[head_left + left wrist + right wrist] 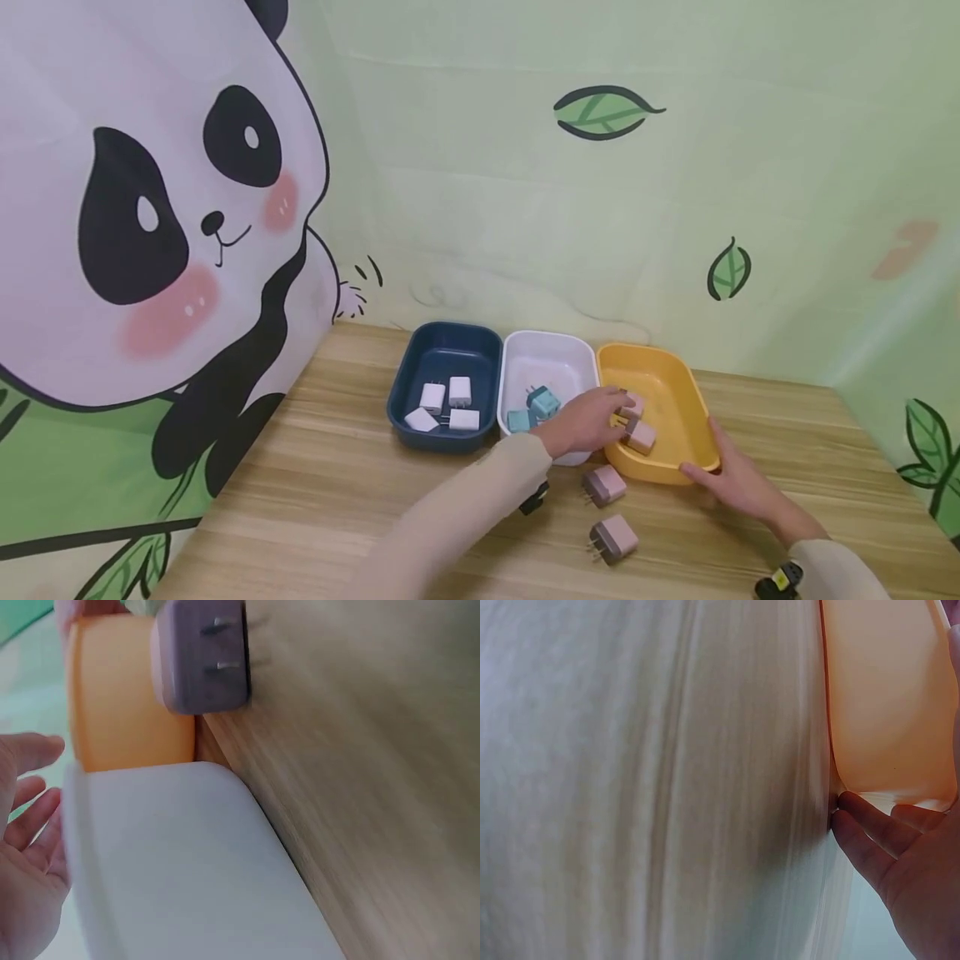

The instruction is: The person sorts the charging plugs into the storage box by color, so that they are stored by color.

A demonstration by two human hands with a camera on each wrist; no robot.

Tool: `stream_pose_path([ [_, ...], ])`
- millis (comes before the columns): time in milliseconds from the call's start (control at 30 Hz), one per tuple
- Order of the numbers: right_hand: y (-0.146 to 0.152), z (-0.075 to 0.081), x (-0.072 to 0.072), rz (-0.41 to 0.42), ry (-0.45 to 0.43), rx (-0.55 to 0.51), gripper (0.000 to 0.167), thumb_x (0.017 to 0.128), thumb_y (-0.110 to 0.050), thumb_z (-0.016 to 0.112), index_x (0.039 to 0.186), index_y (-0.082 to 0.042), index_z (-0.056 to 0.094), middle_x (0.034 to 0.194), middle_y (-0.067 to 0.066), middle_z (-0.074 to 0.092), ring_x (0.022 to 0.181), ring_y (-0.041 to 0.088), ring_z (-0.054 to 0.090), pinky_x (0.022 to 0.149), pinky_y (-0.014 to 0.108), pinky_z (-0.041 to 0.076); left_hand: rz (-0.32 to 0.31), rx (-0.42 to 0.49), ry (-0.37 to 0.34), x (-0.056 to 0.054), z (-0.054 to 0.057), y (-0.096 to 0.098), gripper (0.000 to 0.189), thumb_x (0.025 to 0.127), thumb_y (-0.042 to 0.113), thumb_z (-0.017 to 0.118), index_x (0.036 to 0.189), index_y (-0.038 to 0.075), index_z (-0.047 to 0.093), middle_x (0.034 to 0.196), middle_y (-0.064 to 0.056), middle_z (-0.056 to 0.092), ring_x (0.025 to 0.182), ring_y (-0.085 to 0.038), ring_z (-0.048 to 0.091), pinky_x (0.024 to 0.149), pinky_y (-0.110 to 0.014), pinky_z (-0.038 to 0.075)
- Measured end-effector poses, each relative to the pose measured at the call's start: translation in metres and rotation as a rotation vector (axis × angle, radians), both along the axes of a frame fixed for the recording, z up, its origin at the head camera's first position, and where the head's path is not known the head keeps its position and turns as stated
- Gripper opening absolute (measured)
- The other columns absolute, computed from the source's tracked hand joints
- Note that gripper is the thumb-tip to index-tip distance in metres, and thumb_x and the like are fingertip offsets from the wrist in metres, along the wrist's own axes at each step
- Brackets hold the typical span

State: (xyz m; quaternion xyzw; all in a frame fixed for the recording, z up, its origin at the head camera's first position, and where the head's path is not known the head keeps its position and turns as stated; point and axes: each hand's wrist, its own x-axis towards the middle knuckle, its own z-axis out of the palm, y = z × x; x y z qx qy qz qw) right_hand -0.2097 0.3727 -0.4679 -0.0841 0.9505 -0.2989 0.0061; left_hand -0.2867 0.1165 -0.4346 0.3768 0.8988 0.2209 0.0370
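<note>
My left hand [592,421] reaches across the white tray's right rim into the yellow tray [660,358]. Its fingers are loosely bent beside two pink charger plugs [640,436] lying in that tray. In the left wrist view the hand [30,862] shows nothing between thumb and fingers, partly hidden by the white tray wall [180,855]. At the yellow tray's front right corner, my right hand [742,483] grips with the thumb at the front and fingers along the outer side. Two more pink charger plugs, one nearer [613,539] and one farther [603,486], lie on the table.
Left of the yellow tray stands the white tray [551,340] with teal charger plugs [543,402]. A dark blue tray [442,437] with several white charger plugs [460,391] is beside it. Behind the wooden table [322,467] hangs a printed panda cloth [480,208].
</note>
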Motion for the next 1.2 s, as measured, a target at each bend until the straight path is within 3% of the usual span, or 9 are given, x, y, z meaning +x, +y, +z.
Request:
stream_pose_path([
  [100, 0.0, 0.002, 0.001, 0.01, 0.012, 0.003, 0.098, 0.09, -0.035, 0.063, 0.145, 0.013, -0.002, 0.143, 0.042, 0.015, 0.126, 0.057, 0.027, 0.099, 0.065, 0.025, -0.076, -0.023, 0.026, 0.009, 0.002, -0.01, 0.04, 0.091, 0.028, 0.064, 0.129, 0.02, 0.057, 0.133, 0.008, 0.051, 0.115, -0.004, 0.047, 0.097, -0.018, 0.037],
  [233, 0.0, 0.001, 0.002, 0.009, 0.004, 0.007, 0.098, 0.09, -0.036, 0.063, 0.145, 0.012, -0.003, 0.143, 0.042, 0.015, 0.125, 0.057, 0.027, 0.098, 0.065, 0.026, -0.155, -0.039, 0.055, 0.023, 0.003, -0.021, 0.037, 0.09, 0.029, 0.065, 0.125, 0.018, 0.06, 0.121, 0.008, 0.057, 0.097, -0.003, 0.05, 0.084, -0.012, 0.039],
  [467, 0.002, -0.002, 0.0, 0.006, -0.009, -0.014, 0.099, 0.09, -0.036, 0.063, 0.146, 0.009, -0.005, 0.145, 0.041, 0.012, 0.127, 0.056, 0.025, 0.099, 0.066, 0.024, -0.187, -0.016, 0.012, 0.041, -0.002, -0.035, 0.037, 0.09, 0.031, 0.066, 0.123, 0.017, 0.061, 0.115, 0.008, 0.059, 0.099, -0.005, 0.053, 0.083, -0.01, 0.039],
  [700, 0.002, 0.0, -0.001, 0.016, 0.0, -0.024, 0.099, 0.09, -0.034, 0.064, 0.146, 0.01, -0.005, 0.145, 0.041, 0.012, 0.127, 0.056, 0.024, 0.099, 0.066, 0.023, -0.251, 0.029, 0.053, 0.048, -0.01, -0.044, 0.038, 0.09, 0.027, 0.065, 0.124, 0.012, 0.06, 0.116, 0.002, 0.059, 0.097, -0.005, 0.054, 0.082, -0.009, 0.038],
  [833, 0.002, 0.001, -0.001, 0.019, 0.002, -0.02, 0.099, 0.091, -0.035, 0.063, 0.146, 0.01, -0.005, 0.144, 0.041, 0.012, 0.127, 0.056, 0.023, 0.099, 0.066, 0.023, -0.269, 0.017, 0.033, 0.052, -0.016, -0.045, 0.038, 0.091, 0.028, 0.064, 0.126, 0.014, 0.059, 0.12, 0.004, 0.058, 0.1, 0.0, 0.051, 0.086, -0.009, 0.038],
  [967, 0.002, 0.0, -0.001, 0.021, 0.005, -0.018, 0.099, 0.09, -0.035, 0.063, 0.146, 0.01, -0.005, 0.144, 0.041, 0.012, 0.127, 0.056, 0.024, 0.099, 0.066, 0.024, -0.266, -0.022, 0.042, 0.056, -0.024, -0.046, 0.039, 0.092, 0.03, 0.062, 0.128, 0.016, 0.057, 0.128, 0.007, 0.054, 0.111, 0.001, 0.049, 0.093, -0.012, 0.036],
  [1200, 0.002, -0.002, -0.003, 0.025, 0.013, -0.015, 0.098, 0.09, -0.035, 0.064, 0.145, 0.011, -0.004, 0.144, 0.041, 0.013, 0.127, 0.056, 0.025, 0.098, 0.066, 0.024, -0.294, -0.056, 0.115, 0.057, -0.033, -0.046, 0.041, 0.094, 0.027, 0.06, 0.132, 0.013, 0.054, 0.138, -0.001, 0.049, 0.125, -0.007, 0.043, 0.103, -0.018, 0.029],
])
